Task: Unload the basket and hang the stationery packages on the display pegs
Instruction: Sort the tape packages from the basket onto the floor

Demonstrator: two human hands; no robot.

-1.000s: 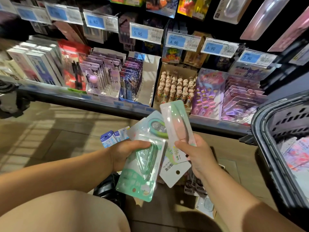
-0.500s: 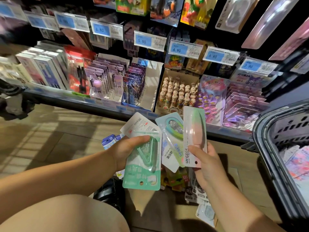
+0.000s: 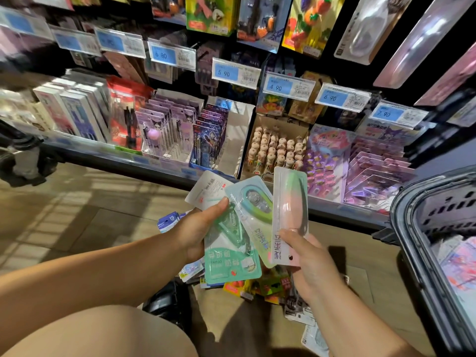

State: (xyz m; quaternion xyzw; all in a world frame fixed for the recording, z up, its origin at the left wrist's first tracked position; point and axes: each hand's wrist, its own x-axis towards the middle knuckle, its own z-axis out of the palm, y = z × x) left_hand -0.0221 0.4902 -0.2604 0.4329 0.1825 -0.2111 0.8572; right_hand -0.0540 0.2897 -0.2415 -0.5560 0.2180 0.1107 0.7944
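Fanned green packages (image 3: pixel 231 251) in hands; pink-green package (image 3: pixel 289 202) upright; basket (image 3: pixel 412 228) right.

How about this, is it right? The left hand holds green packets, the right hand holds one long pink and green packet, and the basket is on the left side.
Not quite. The head view shows the basket on the right side, not the left. The rest holds: the left hand holds green packets, and the right hand holds one long pink and green packet.
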